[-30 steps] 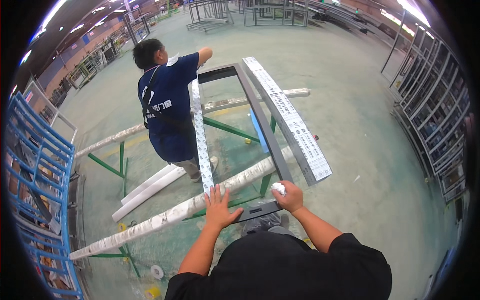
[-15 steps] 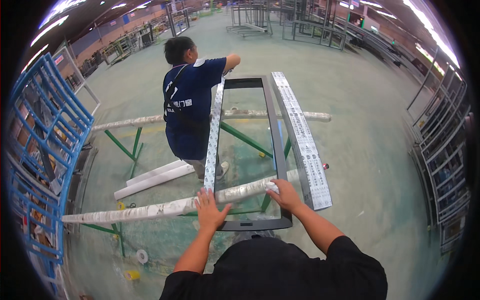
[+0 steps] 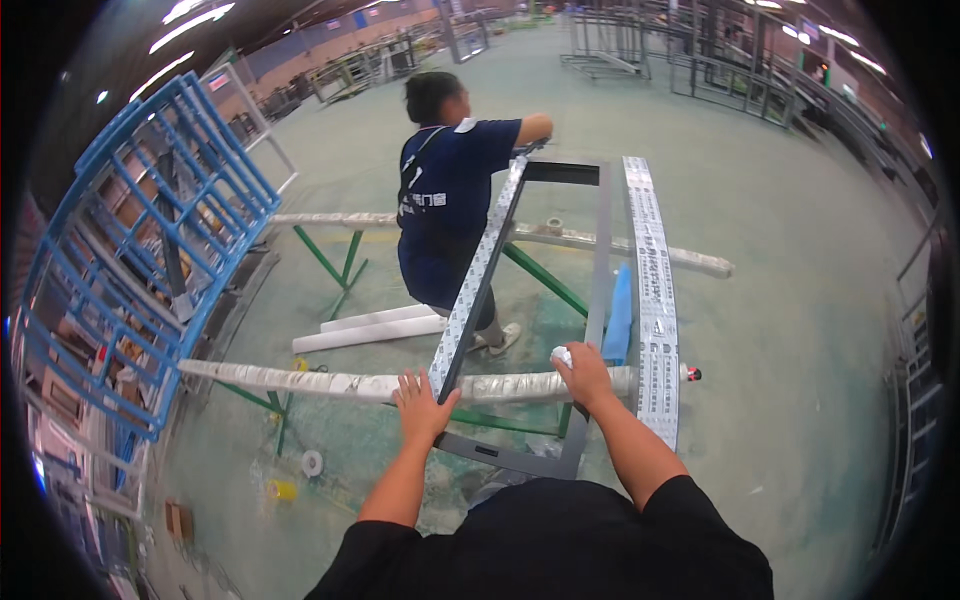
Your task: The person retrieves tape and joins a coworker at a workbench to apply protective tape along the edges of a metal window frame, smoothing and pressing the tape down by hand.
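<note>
A dark grey rectangular frame [image 3: 602, 245] rests across two padded trestle beams, its left member covered with printed white film [image 3: 470, 285]. My left hand [image 3: 422, 410] lies with fingers spread at the near end of that left member. On the near right side, my right hand [image 3: 588, 380] closes round a crumpled white wad, perhaps cloth or paper [image 3: 562, 356], above the frame's right member. A co-worker in a dark blue shirt [image 3: 450, 200] stands left of the frame, arms stretched toward its far end; the hands there are hard to make out.
A film-wrapped profile [image 3: 652, 270] lies on the beams to the right, beside a blue sheet [image 3: 620, 318]. The near beam [image 3: 320, 383] and far beam [image 3: 685, 259] extend sideways. Left stands a blue rack [image 3: 225, 205]. White lengths [image 3: 370, 332] and a yellow roll [image 3: 282, 490] lie on the floor.
My view has swung rightward, so the scene sits further left-tilted in it. My right hand with the white wad has moved slightly along the frame's right member, away from me.
</note>
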`<action>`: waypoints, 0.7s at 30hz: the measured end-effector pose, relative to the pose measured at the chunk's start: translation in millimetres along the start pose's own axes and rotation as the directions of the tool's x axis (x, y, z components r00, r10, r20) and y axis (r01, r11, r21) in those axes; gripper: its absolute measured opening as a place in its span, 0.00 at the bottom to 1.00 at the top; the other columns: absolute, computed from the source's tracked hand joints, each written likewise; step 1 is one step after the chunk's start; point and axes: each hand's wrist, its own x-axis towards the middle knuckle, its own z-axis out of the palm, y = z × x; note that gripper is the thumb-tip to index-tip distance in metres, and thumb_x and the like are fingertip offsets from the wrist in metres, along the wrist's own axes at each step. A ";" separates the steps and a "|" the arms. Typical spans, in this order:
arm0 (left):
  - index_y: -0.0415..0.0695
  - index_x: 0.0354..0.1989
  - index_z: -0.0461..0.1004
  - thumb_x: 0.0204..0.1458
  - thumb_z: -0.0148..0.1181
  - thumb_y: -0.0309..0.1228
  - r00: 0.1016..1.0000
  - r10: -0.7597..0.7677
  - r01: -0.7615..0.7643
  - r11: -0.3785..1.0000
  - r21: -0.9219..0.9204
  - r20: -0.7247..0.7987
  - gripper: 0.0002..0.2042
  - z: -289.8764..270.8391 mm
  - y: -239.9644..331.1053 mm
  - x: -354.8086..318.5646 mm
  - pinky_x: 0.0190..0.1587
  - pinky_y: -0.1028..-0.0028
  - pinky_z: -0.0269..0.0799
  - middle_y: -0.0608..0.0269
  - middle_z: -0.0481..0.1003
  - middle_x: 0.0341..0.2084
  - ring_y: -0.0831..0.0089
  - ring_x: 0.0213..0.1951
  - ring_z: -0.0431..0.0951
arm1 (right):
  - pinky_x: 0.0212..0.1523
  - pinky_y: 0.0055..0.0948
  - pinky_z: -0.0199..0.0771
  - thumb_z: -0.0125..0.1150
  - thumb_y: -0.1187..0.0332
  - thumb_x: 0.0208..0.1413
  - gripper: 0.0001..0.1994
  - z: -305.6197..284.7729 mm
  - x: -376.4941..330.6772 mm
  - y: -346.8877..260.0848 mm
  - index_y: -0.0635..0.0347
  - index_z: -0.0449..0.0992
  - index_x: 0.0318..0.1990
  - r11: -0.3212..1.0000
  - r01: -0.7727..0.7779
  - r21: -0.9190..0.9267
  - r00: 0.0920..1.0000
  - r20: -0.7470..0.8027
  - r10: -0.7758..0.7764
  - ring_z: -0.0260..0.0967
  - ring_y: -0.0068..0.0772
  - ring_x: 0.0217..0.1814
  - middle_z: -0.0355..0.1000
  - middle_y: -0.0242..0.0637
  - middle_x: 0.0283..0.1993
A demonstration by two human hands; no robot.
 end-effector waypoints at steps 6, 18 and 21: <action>0.43 0.85 0.51 0.58 0.57 0.74 1.000 -0.004 0.002 0.997 0.073 0.027 0.57 -4.9 2.8 4.3 0.82 0.36 0.35 0.42 0.47 0.85 0.40 0.85 0.43 | 0.76 0.57 0.63 0.66 0.55 0.68 0.21 0.5 -5.3 3.5 0.61 0.78 0.57 0.994 0.090 -0.059 0.996 -0.003 -0.090 0.75 0.56 0.61 0.79 0.48 0.54; 0.46 0.86 0.48 0.58 0.57 0.73 0.998 0.002 -0.009 0.993 0.116 0.058 0.57 -2.1 5.2 1.4 0.82 0.36 0.38 0.43 0.48 0.85 0.40 0.84 0.47 | 0.80 0.56 0.58 0.83 0.46 0.49 0.38 -8.7 -5.7 4.7 0.63 0.78 0.61 1.000 0.005 0.008 0.998 0.062 -0.006 0.76 0.54 0.64 0.81 0.49 0.57; 0.47 0.86 0.49 0.59 0.57 0.72 0.999 -0.008 0.004 0.996 0.091 0.042 0.55 -2.0 2.0 0.7 0.82 0.36 0.39 0.45 0.50 0.84 0.41 0.84 0.48 | 0.80 0.57 0.56 0.85 0.45 0.45 0.41 -14.4 -5.3 -4.7 0.62 0.77 0.61 1.000 0.010 -0.023 0.994 0.110 -0.008 0.76 0.54 0.63 0.81 0.50 0.56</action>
